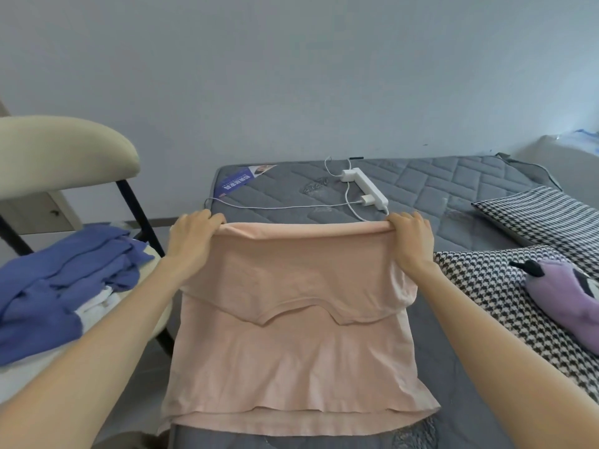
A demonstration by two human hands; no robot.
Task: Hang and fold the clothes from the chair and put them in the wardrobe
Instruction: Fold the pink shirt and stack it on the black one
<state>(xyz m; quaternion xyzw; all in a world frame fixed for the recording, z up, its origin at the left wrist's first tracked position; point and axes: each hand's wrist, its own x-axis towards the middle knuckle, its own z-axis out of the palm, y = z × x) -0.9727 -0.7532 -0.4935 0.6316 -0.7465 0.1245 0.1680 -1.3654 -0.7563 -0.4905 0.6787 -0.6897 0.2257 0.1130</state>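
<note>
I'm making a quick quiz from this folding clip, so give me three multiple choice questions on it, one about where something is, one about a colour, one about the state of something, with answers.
1. Where does the white power strip lie?
A. On the grey mattress, beyond the hands
B. On the chair seat
C. On the checked pillow

2. What colour are the clothes piled on the chair?
A. Red
B. Mostly blue, with some white beneath
C. Green

3. What state is the pink top in?
A. Hung on a hanger
B. Rolled into a ball
C. Folded partway, its upper part doubled over the lower

Answers: 1 A, the strip and its cables rest on the mattress past the fold. 2 B, the blue clothes cover a white piece. 3 C, the left hand and right hand grip the fold's two corners, one layer lying over the other.
</note>
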